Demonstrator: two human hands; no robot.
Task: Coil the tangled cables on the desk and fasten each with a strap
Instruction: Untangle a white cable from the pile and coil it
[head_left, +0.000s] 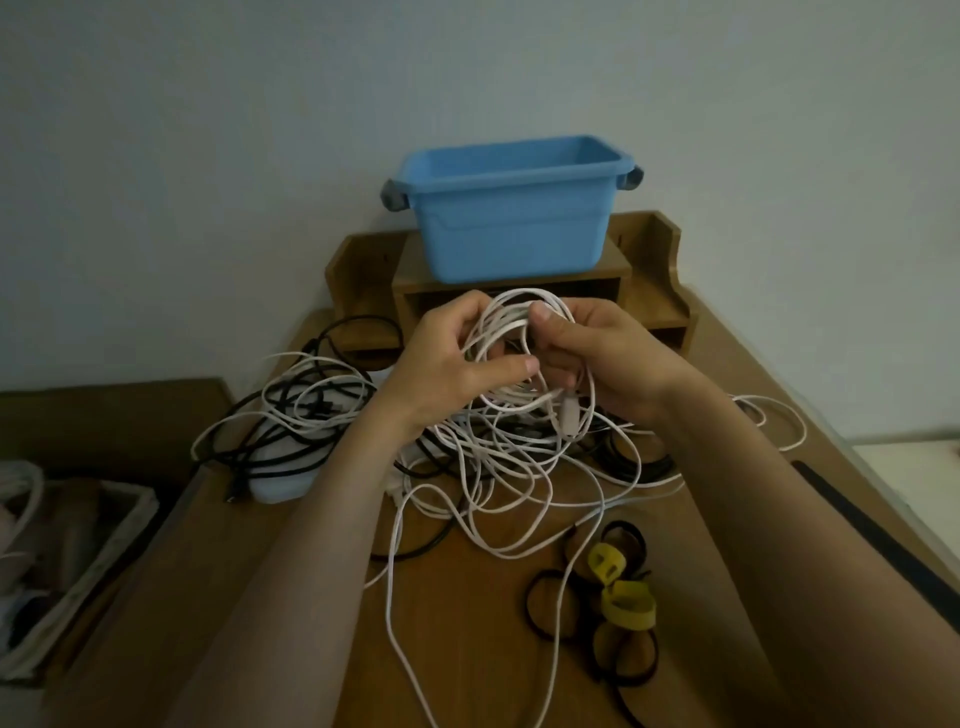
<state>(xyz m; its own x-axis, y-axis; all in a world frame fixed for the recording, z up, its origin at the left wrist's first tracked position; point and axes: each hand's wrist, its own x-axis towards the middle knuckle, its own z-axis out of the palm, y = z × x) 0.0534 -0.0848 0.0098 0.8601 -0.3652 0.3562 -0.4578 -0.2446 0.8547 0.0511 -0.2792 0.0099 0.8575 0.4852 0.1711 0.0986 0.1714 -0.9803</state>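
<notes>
A coil of white cable (511, 317) is held up above the desk between both hands. My left hand (447, 358) grips its left side, fingers through the loops and thumb across the front. My right hand (602, 353) pinches the right side, thumb on top. A white plug (567, 415) dangles from the coil. Below lies a tangle of white cables (509, 478) and black cables (291, 410) on the wooden desk (467, 649). Yellow straps (623, 597) and black straps (550, 603) lie at the front right.
A blue plastic bin (514, 208) stands on a wooden organiser (654, 291) at the back of the desk. A white power strip (280, 478) lies under the cables at left. A wicker basket (72, 571) sits beside the desk, lower left. A black strip (878, 551) runs along the right edge.
</notes>
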